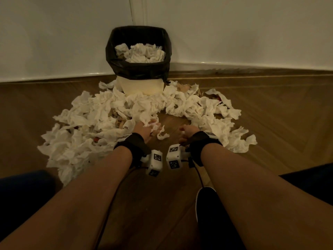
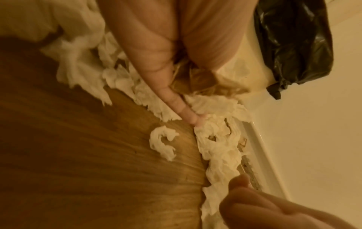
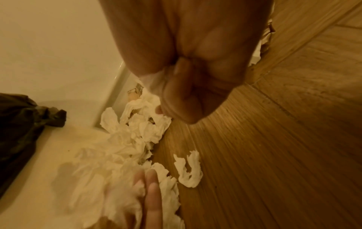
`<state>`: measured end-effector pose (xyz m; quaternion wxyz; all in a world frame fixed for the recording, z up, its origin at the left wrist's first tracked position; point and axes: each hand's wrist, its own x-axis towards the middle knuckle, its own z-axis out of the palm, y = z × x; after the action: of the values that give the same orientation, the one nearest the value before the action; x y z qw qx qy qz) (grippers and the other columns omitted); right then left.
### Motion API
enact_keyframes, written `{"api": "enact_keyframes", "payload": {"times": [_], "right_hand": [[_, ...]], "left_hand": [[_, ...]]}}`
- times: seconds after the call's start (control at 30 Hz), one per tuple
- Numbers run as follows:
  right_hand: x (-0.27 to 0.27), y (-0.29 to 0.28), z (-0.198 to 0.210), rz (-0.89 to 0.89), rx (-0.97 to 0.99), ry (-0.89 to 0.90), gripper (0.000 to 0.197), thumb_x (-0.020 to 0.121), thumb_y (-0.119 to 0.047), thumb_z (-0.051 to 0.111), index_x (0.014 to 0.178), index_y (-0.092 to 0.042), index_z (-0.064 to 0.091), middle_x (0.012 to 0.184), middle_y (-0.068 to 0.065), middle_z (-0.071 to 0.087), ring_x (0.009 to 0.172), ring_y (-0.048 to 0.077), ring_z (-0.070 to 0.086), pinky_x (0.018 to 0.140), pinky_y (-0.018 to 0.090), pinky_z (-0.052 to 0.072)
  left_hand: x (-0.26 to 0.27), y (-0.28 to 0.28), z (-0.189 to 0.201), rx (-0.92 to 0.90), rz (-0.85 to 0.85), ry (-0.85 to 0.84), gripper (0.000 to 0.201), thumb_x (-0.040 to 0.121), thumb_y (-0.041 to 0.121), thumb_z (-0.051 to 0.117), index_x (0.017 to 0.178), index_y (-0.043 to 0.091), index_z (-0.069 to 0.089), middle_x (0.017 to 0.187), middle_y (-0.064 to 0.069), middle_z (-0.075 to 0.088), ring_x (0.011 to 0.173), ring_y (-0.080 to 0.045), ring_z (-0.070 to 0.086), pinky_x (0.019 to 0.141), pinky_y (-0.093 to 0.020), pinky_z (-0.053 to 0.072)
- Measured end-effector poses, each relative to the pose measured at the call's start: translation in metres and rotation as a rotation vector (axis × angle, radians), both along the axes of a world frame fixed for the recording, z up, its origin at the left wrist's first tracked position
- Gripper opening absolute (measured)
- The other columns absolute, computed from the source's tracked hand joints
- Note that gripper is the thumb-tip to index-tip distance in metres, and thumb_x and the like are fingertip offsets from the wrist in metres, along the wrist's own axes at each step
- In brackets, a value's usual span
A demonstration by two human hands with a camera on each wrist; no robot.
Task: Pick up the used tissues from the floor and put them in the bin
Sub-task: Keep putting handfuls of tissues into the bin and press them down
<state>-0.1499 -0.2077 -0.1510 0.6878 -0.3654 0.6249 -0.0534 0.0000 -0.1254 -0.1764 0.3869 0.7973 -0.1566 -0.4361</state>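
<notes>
A white bin with a black liner (image 1: pixel 138 71) stands against the wall, crumpled tissues piled inside it. A wide heap of used white tissues (image 1: pixel 86 127) rings its foot on the wooden floor. My left hand (image 1: pixel 153 124) reaches into the heap's inner edge, fingers (image 2: pixel 188 114) straight and lying on tissue. My right hand (image 1: pixel 182 134) hovers just right of it, fingers curled, with a bit of white tissue (image 3: pixel 150 82) pinched in the fist. One loose tissue scrap (image 1: pixel 163 135) lies on bare floor between the hands. The liner also shows in both wrist views (image 2: pixel 293 46) (image 3: pixel 21 117).
Brownish scraps (image 1: pixel 117 120) are mixed into the heap. More tissues (image 1: pixel 234 139) curve round on the right. A white skirting board (image 1: pixel 252 66) runs behind. A dark shoe (image 1: pixel 207 210) and dark-clothed knees (image 1: pixel 23 192) are close to me.
</notes>
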Motion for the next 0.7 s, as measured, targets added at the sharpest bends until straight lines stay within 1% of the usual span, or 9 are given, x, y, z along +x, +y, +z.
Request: {"api": "enact_keyframes", "payload": {"times": [0.07,0.13,0.23,0.33,0.4,0.53,0.6,0.67,0.7], "right_hand": [[-0.001,0.002,0.01,-0.058,0.08,-0.086,0.027,0.102,-0.012,0.026,0.085,-0.008,0.048,0.076,0.004,0.045,0.035,0.009,0.046,0.029,0.017,0.033],[-0.001,0.005,0.023,-0.096,0.122,-0.167,0.03,0.104,-0.011,0.018,0.109,-0.001,0.046,0.09,0.01,0.051,0.023,0.007,0.043,0.024,0.013,0.024],[-0.002,0.011,0.04,-0.079,0.107,-0.195,0.039,0.104,-0.028,0.025,0.087,-0.005,0.052,0.071,0.002,0.045,0.026,0.005,0.036,0.028,0.015,0.025],[-0.002,0.014,0.056,-0.031,-0.034,-0.103,0.042,0.101,-0.04,0.031,0.073,-0.013,0.048,0.059,-0.001,0.034,0.045,0.012,0.031,0.043,0.026,0.028],[-0.003,0.014,0.067,-0.069,-0.068,-0.083,0.043,0.101,-0.04,0.027,0.072,-0.013,0.045,0.061,0.001,0.034,0.049,0.016,0.03,0.046,0.029,0.027],[0.003,0.007,0.101,-0.132,-0.074,-0.173,0.036,0.101,-0.025,0.02,0.074,-0.011,0.041,0.067,0.002,0.034,0.052,0.014,0.025,0.045,0.027,0.023],[0.005,0.004,0.123,-0.086,-0.162,-0.156,0.026,0.102,-0.02,0.022,0.097,-0.011,0.046,0.07,0.002,0.038,0.055,0.013,0.03,0.04,0.029,0.032],[0.006,0.001,0.14,0.042,-0.269,-0.148,0.033,0.101,-0.017,0.028,0.128,-0.008,0.046,0.074,-0.002,0.04,0.06,0.009,0.036,0.044,0.02,0.039],[0.006,0.001,0.148,0.091,-0.293,-0.158,0.039,0.1,-0.017,0.034,0.136,-0.004,0.042,0.075,-0.004,0.04,0.062,0.007,0.039,0.049,0.019,0.041]], "left_hand": [[0.002,0.003,0.008,0.006,0.012,0.011,0.039,0.094,0.009,0.048,0.129,-0.008,0.043,0.101,-0.015,0.059,0.081,-0.025,0.058,0.078,-0.033,0.054],[0.003,0.005,0.014,-0.022,0.033,0.064,0.033,0.098,0.008,0.036,0.128,-0.002,0.047,0.081,-0.016,0.056,0.057,-0.015,0.045,0.045,-0.019,0.043],[0.001,0.005,0.028,-0.032,0.038,0.018,0.03,0.101,0.031,0.036,0.1,0.01,0.056,0.06,-0.008,0.039,0.041,-0.015,0.036,0.034,-0.01,0.025],[-0.003,0.004,0.052,-0.128,0.225,0.12,0.062,0.087,0.07,0.027,0.07,0.014,0.049,0.058,-0.003,0.04,0.044,-0.016,0.034,0.041,-0.018,0.025],[-0.005,-0.001,0.067,-0.155,0.276,0.16,0.068,0.087,0.072,0.018,0.069,0.015,0.051,0.059,-0.003,0.042,0.046,-0.016,0.034,0.042,-0.018,0.021],[-0.011,-0.007,0.1,-0.074,0.111,0.134,0.045,0.1,0.032,0.03,0.121,0.001,0.055,0.093,-0.019,0.056,0.066,-0.023,0.052,0.047,-0.021,0.032],[-0.018,-0.007,0.115,-0.057,-0.005,0.035,0.04,0.097,0.023,0.043,0.13,0.0,0.05,0.115,-0.022,0.057,0.078,-0.025,0.059,0.064,-0.033,0.049],[-0.02,-0.007,0.128,-0.066,-0.048,0.018,0.036,0.097,0.009,0.042,0.132,0.006,0.051,0.131,-0.021,0.051,0.11,-0.037,0.056,0.091,-0.042,0.048],[-0.019,-0.006,0.133,-0.086,-0.048,0.025,0.039,0.096,0.002,0.039,0.132,0.008,0.051,0.132,-0.021,0.051,0.113,-0.038,0.054,0.095,-0.043,0.046]]}}
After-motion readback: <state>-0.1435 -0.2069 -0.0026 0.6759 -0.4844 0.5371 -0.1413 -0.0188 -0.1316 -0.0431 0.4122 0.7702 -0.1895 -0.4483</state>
